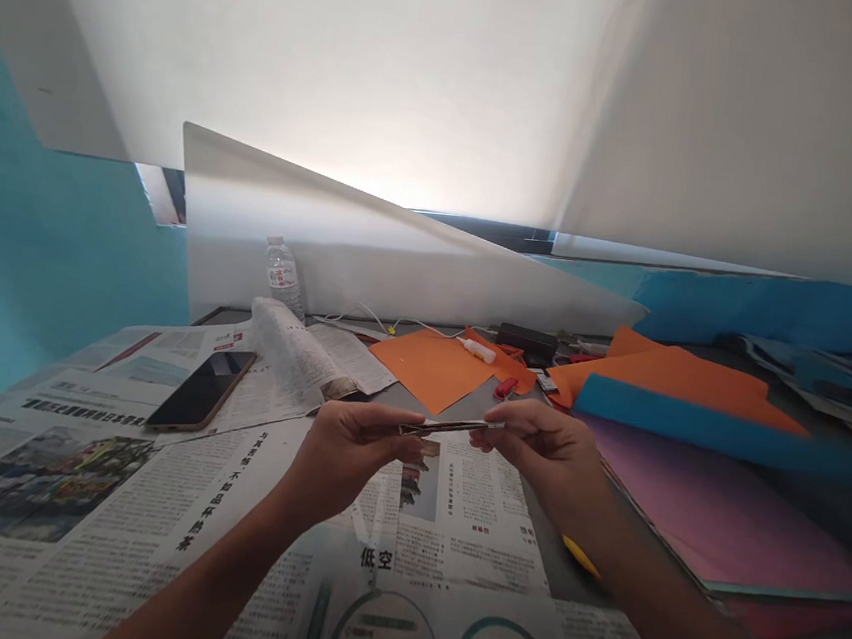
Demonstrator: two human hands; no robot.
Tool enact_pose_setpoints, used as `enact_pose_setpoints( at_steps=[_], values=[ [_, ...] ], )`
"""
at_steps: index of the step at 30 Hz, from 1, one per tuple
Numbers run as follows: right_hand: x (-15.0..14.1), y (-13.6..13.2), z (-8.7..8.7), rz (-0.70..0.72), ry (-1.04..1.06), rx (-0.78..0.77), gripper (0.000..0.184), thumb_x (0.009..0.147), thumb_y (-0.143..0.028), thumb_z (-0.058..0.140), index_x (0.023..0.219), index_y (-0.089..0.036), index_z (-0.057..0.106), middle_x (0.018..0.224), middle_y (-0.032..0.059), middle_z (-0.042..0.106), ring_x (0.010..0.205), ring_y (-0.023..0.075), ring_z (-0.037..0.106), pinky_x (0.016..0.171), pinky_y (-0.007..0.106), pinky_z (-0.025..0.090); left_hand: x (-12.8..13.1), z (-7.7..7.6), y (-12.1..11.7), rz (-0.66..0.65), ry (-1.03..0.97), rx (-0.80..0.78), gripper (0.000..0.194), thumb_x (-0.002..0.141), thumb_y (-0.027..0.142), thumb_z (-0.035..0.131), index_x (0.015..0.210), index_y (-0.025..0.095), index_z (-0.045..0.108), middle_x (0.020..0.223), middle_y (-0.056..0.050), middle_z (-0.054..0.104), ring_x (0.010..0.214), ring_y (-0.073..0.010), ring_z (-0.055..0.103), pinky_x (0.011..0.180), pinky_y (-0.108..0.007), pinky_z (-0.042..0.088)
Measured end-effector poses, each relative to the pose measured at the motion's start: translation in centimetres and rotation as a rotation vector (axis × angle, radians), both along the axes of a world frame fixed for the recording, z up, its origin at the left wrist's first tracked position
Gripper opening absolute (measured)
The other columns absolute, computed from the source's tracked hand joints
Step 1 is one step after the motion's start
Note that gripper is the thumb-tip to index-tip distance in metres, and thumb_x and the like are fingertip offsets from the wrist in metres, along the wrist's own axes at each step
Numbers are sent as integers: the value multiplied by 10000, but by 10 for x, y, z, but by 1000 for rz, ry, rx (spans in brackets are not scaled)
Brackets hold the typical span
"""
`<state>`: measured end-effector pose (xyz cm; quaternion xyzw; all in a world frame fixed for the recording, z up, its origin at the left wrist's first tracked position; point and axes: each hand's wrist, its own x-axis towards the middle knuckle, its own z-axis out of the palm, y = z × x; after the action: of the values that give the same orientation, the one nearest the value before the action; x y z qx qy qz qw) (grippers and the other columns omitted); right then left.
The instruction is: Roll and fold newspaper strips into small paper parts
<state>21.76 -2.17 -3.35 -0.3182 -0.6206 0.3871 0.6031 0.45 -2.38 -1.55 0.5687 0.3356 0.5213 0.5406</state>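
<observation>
Between my two hands a thin folded strip of newspaper (453, 426) is held level, seen nearly edge-on. My left hand (357, 454) pinches its left end between thumb and fingers. The right end is gripped the same way by my right hand (545, 452). Under both hands lie spread newspaper sheets (237, 563), with the strip raised above them. How many layers the strip has cannot be made out.
A phone (202, 390) lies on the newspaper at left, near a water bottle (284, 274). Orange paper (433, 365), a glue bottle (478, 350) and a black box (527, 343) are at the back. Blue paper (673, 419) and pink paper (739, 510) lie right, beside a yellow object (581, 555).
</observation>
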Motion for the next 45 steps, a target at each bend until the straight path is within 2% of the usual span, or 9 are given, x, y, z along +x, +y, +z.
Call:
enact_pose_setpoints(
  at_steps=[5, 13, 22, 26, 29, 34, 39, 42, 45],
  values=[
    [-2, -1, 5, -48, -13, -43, 112, 732, -302, 776, 797, -216, 747, 673, 43, 750, 632, 190, 719, 560, 278, 584, -1, -2, 0, 20, 60, 45, 134, 717, 137, 742, 818, 213, 788, 725, -24, 761, 639, -163, 731, 622, -193, 604],
    [-3, -4, 11, -63, -43, -107, 120, 713, -293, 777, 794, -209, 753, 673, 43, 741, 653, 185, 704, 602, 289, 575, 0, -1, 2, 71, 100, 78, 143, 704, 117, 739, 793, 219, 783, 718, -10, 760, 641, -156, 729, 611, -184, 600],
    [-4, -8, 14, -79, -73, -130, 106, 718, -288, 763, 799, -221, 757, 684, 34, 744, 663, 166, 696, 593, 252, 560, -1, -3, 2, 87, 154, 95, 116, 733, 156, 726, 827, 199, 779, 720, -24, 760, 636, -167, 728, 616, -215, 605],
    [-4, -7, 13, -95, -102, -50, 37, 739, -260, 738, 756, -233, 757, 657, 20, 735, 640, 157, 684, 569, 238, 549, 1, -2, 0, 62, 90, 47, 113, 714, 165, 749, 822, 187, 773, 700, -23, 755, 631, -164, 721, 612, -225, 605],
    [-2, -7, 12, -132, -131, 50, 31, 751, -233, 731, 759, -241, 760, 662, 19, 738, 627, 164, 684, 551, 246, 548, 1, 1, 0, 23, 14, -36, 203, 696, 207, 790, 894, 173, 760, 749, -37, 759, 641, -153, 709, 625, -239, 606],
    [1, -12, 11, -213, -268, 358, 179, 789, -107, 694, 857, -257, 764, 788, 26, 771, 670, 170, 709, 572, 249, 560, -3, 3, 4, -69, -173, -254, 279, 664, 308, 840, 865, 140, 744, 766, -49, 739, 624, -130, 675, 625, -244, 595],
    [-1, -17, 9, -201, -418, 641, 297, 811, -13, 634, 972, -237, 744, 872, 57, 760, 723, 165, 713, 605, 251, 576, -1, -2, 7, -128, -325, -398, 257, 629, 192, 849, 851, 139, 728, 739, -46, 721, 659, -152, 685, 667, -270, 586],
    [-5, -18, 7, -186, -432, 690, 308, 818, -9, 628, 998, -236, 731, 868, 58, 753, 731, 164, 707, 608, 256, 578, 1, -3, 5, -149, -378, -422, 242, 634, 136, 827, 849, 148, 717, 771, -44, 725, 690, -162, 695, 694, -272, 578],
    [-8, -18, 5, -207, -413, 648, 272, 826, -34, 635, 973, -243, 729, 854, 43, 752, 716, 155, 704, 593, 244, 576, 1, -2, 3, -187, -408, -426, 233, 661, 124, 802, 874, 151, 711, 792, -49, 730, 717, -170, 703, 709, -266, 573]
  ],
)
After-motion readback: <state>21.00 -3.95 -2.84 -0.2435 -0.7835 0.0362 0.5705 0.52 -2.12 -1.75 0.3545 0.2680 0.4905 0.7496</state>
